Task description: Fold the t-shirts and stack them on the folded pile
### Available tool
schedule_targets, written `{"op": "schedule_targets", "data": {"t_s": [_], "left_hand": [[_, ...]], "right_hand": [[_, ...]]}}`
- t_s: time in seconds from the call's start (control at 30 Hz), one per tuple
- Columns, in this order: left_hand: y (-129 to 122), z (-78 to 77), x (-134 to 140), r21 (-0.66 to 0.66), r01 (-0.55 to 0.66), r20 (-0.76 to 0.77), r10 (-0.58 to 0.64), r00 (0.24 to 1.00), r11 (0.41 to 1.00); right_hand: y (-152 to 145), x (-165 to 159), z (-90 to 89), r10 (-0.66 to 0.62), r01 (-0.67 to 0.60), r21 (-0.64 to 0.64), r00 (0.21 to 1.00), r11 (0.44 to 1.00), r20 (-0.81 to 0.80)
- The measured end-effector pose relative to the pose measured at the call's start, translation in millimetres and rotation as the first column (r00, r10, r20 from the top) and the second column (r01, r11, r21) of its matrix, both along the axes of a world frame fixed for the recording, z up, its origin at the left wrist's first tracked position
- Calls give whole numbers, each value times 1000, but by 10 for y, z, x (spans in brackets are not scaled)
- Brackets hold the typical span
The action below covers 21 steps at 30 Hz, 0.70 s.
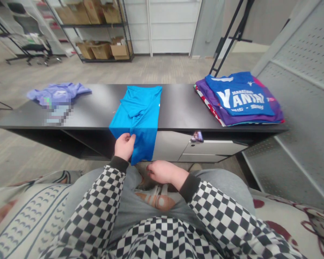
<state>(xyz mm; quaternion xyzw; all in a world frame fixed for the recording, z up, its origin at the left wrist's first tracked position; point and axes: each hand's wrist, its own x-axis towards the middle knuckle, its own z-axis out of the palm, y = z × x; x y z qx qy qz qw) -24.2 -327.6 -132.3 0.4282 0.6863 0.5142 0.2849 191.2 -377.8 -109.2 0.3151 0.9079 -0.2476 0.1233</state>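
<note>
A bright blue T-shirt (143, 115) lies partly folded on the dark cabinet top, its lower part hanging over the front edge. My left hand (125, 146) pinches the shirt's left side just below that edge, thumb and fingers closed on the fabric. Just under the hanging hem, my right hand (164, 172) is held above my lap with its fingers curled in. No cloth shows in it, and its fingertips are partly turned away from view.
A stack of folded shirts (240, 97) rests on the right of the cabinet (178, 108). At the left lie a crumpled lavender garment (62, 91) and a blurred-out flat item (58, 114). Another blurred item (197, 136) sits at the drawer. A perforated panel (294, 104) borders the right side.
</note>
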Motion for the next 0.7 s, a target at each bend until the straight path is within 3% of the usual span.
{"op": "schedule_targets", "data": {"t_s": [0.1, 0.2, 0.3, 0.37, 0.43, 0.53, 0.6, 0.7], "left_hand": [[-33, 32, -76, -224, 101, -292, -165, 942, 969], [-80, 196, -182, -425, 104, -507, -332, 796, 899], [-110, 503, -296, -545, 161, -453, -450, 770, 823], [-51, 766, -363, -462, 213, -416, -422, 805, 861], [128, 1030, -416, -306, 167, -485, -305, 820, 937], [609, 1305, -462, -143, 27, -661, -115, 741, 989], [977, 1357, -481, -176, -27, -735, -113, 669, 984], [1404, 1268, -531, -348, -36, -761, -260, 594, 937]], "right_hand": [[-5, 4, -3, -5, 5, 4, 1000, 1000, 5], [-26, 26, -10, -25, 25, 5, 1000, 1000, -2], [-28, 51, -4, -34, 34, -12, 999, 999, -28], [16, 56, 23, -33, 32, -15, 996, 999, -78], [107, 45, 67, -37, 38, 5, 985, 999, -166], [284, 13, 119, -67, 88, 57, 951, 995, -303], [375, -2, 117, -91, 124, 82, 940, 989, -329], [414, -1, 66, -92, 119, 91, 963, 989, -254]]}}
